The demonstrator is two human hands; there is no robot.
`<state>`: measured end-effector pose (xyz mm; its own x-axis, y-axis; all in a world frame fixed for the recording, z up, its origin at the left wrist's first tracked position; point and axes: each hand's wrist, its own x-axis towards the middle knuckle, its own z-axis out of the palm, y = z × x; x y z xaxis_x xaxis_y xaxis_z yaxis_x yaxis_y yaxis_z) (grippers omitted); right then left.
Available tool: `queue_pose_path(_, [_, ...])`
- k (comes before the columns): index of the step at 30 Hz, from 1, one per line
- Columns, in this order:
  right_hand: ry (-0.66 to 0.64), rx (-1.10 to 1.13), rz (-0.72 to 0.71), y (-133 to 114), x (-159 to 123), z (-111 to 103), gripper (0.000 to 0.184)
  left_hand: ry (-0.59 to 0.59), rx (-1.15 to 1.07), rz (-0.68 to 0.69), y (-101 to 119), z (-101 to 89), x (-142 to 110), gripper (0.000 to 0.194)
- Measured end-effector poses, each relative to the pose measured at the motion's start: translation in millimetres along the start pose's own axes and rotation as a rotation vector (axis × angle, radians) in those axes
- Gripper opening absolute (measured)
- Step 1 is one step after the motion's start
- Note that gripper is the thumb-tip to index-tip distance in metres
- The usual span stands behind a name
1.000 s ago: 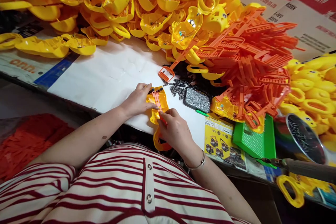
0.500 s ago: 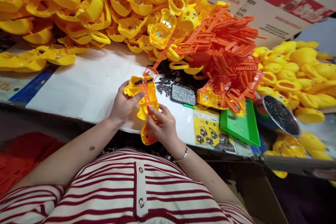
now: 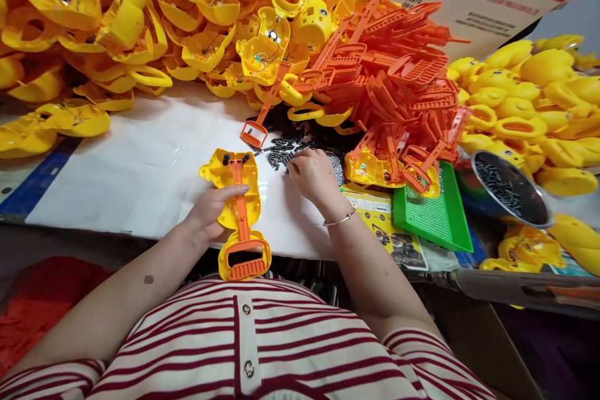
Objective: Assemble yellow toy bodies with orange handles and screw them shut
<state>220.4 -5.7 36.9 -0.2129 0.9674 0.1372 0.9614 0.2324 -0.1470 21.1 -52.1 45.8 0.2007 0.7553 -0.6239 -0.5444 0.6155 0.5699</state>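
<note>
My left hand (image 3: 210, 209) grips a yellow plastic toy shell half (image 3: 253, 203) from its left side, thumb across the front. An orange plastic handle piece (image 3: 241, 215) lies lengthwise inside the shell, its slotted grip end toward my body. Two black parts (image 3: 247, 159) sit at the shell's far end. Over the scattered small black pieces (image 3: 281, 153), my right hand (image 3: 314, 178) is closed with its fingertips pinched together; whatever is between them is hidden. Partly behind this hand is a dark tray with a speckled silvery surface (image 3: 337, 165).
Yellow shell halves (image 3: 126, 19) are heaped at the back left. Orange handle pieces (image 3: 389, 75) are piled toward the right, one lone piece (image 3: 254, 134) near the black bits. A green tray (image 3: 435, 219), a bowl of black pieces (image 3: 510, 187) and yellow toy parts (image 3: 539, 100) stand right.
My right hand has let go of the shell and moved right to the black pieces. The shell, still in my left hand, now shows the orange handle piece in full.
</note>
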Motion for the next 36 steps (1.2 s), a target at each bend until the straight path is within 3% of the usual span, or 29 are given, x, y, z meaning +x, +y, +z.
queue_pose_path(3, [-0.014, -0.077, -0.032, -2.5, 13.0, 10.0, 0.035, 0.042, 0.023, 0.05, -4.9, 5.2, 4.5, 0.029])
queue_pose_path(9, [-0.028, -0.112, 0.052, -25.3, 13.1, 12.8, 0.036, 0.027, 0.075, 0.08, -5.0, 4.7, 7.5, 0.034])
queue_pose_path(16, [0.005, -0.105, 0.047, -17.6, 9.0, 20.8, 0.035, 0.005, 0.088, 0.118, -8.8, 0.2, 13.0, 0.031])
queue_pose_path(22, [-0.06, -0.108, 0.059, -22.6, 3.4, 20.4, 0.038, -0.014, 0.096, 0.153, -9.7, -1.8, 16.1, 0.033])
queue_pose_path(31, [0.013, -0.006, 0.156, -27.7, 12.5, 29.0, 0.034, -0.037, 0.083, 0.179, -12.0, -3.2, 19.8, 0.035])
queue_pose_path(36, [0.129, 0.267, 0.252, -22.1, 16.7, 27.8, 0.017, -0.019, 0.105, 0.182, -11.2, -2.9, 19.2, 0.032])
